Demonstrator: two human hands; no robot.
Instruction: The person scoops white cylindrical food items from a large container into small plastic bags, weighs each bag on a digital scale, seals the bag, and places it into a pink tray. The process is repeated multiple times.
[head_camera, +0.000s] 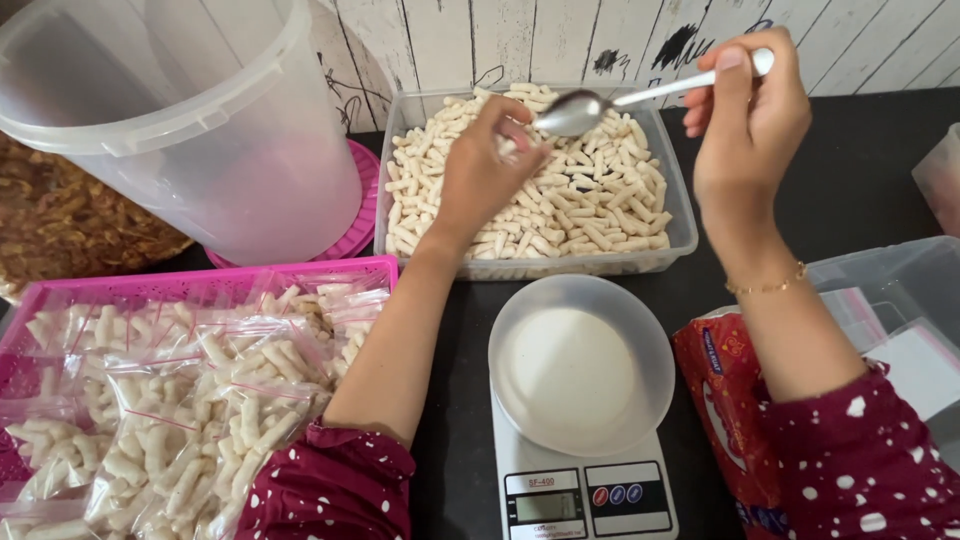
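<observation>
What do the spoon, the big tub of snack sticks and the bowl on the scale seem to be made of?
The spoon in the right hand looks like polished metal: it is shiny and grey. The tub seems clear, thin plastic, since the sticks show through its wall. The bowl is probably frosted, translucent plastic, though glass cannot be ruled out.

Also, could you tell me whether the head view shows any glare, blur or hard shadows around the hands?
In the head view the light is soft and even, with faint shadows; the spoon bowl carries a small bright highlight; the left hand fingertips look slightly blurred over the snack tray; the right hand and the scale are sharp; the tilted bucket at the edge looks stretched.
</observation>
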